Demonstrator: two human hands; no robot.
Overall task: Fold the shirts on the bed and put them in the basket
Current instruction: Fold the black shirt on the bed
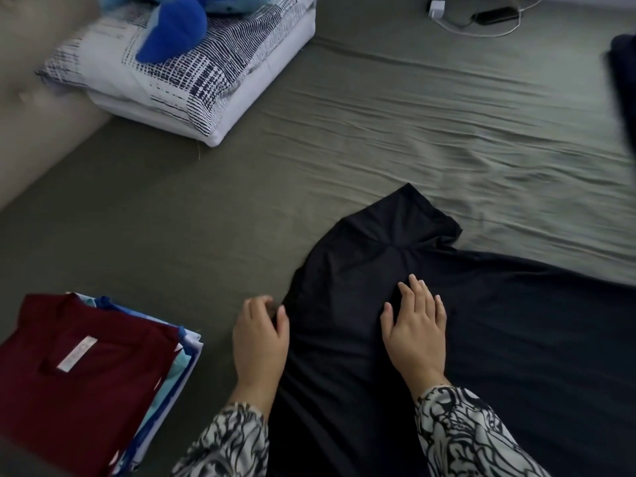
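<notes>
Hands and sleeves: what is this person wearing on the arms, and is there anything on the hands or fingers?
Both arms wear long sleeves in a black-and-white swirling abstract print, the left sleeve and right sleeve ending at the wrists. The left hand and right hand are bare: no gloves, rings or watch visible. The right hand's fingers show pale, light-tipped nails.

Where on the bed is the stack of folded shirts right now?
In the head view, the stack of folded shirts, maroon on top, sits at the lower left on the green bedsheet, just left of the left hand.
</notes>
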